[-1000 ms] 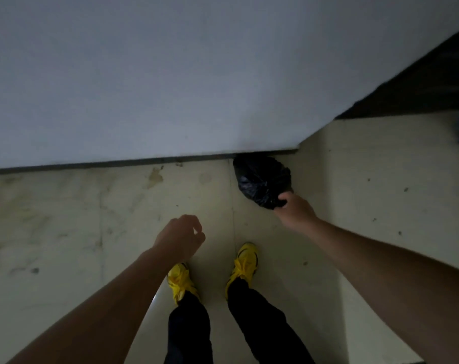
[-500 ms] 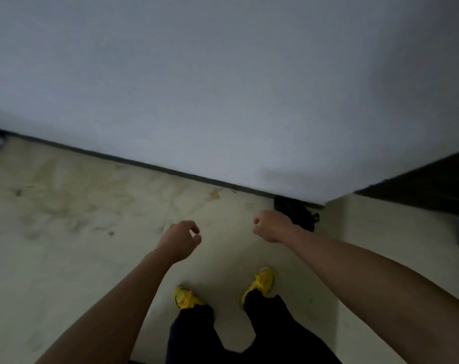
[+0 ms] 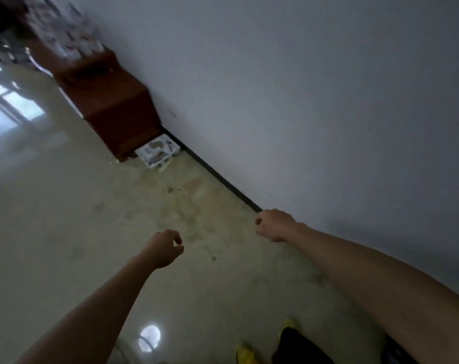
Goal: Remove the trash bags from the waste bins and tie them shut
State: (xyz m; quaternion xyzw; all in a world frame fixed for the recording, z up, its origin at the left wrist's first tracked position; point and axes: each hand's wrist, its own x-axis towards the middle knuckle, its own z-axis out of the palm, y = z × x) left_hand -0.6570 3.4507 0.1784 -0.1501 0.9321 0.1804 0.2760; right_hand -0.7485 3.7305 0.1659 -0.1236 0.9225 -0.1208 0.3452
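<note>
The pale floor (image 3: 65,232) now runs along the wall (image 3: 301,101); the black bag has left view. Left hand (image 3: 162,249) and right hand (image 3: 274,224) hang loosely curled, each grip empty, likely heading for another bin.

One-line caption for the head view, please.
Both hands, left and right, loosely curled and empty above a stained floor beside a white wall.
</note>
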